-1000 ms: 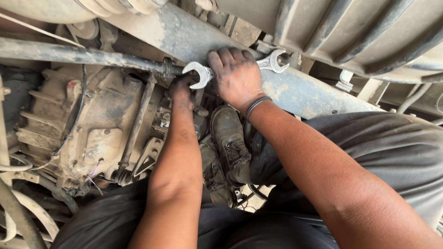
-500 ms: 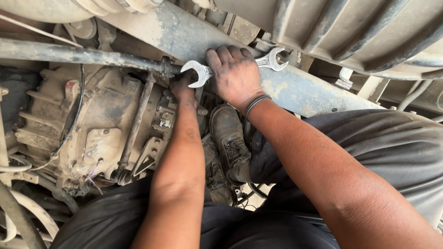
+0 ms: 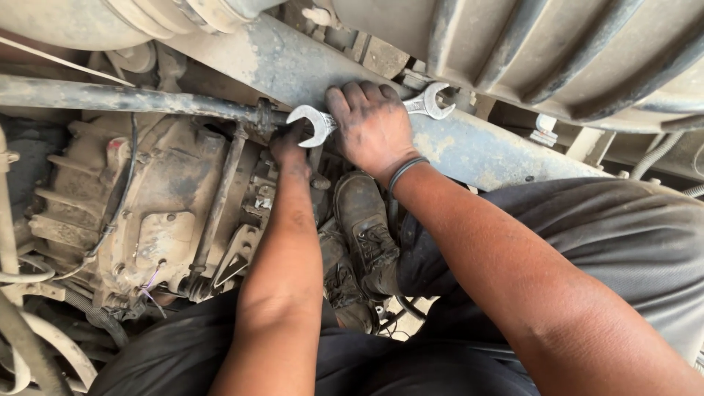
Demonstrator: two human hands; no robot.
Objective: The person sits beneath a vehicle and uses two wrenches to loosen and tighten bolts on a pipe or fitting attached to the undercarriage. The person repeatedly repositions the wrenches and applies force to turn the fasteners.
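Head view: wrench [image 3: 320,122] against dusty rod [image 3: 125,97]

Big grimy gearbox housing [image 3: 132,213] on the left, caked in dust, with a thin black cable [image 3: 121,198] draped down its face and a couple of pale hoses [image 3: 44,345] curling at the bottom-left corner. Long dirty steel rod [image 3: 110,97] running across above it, a broad dusty frame rail [image 3: 469,147] slanting from top centre down to the right, and a ribbed grey tank [image 3: 572,51] filling the top-right. Pair of scuffed black work boots [image 3: 363,227] down in the gap, dark trousers [image 3: 609,235] just beside them.
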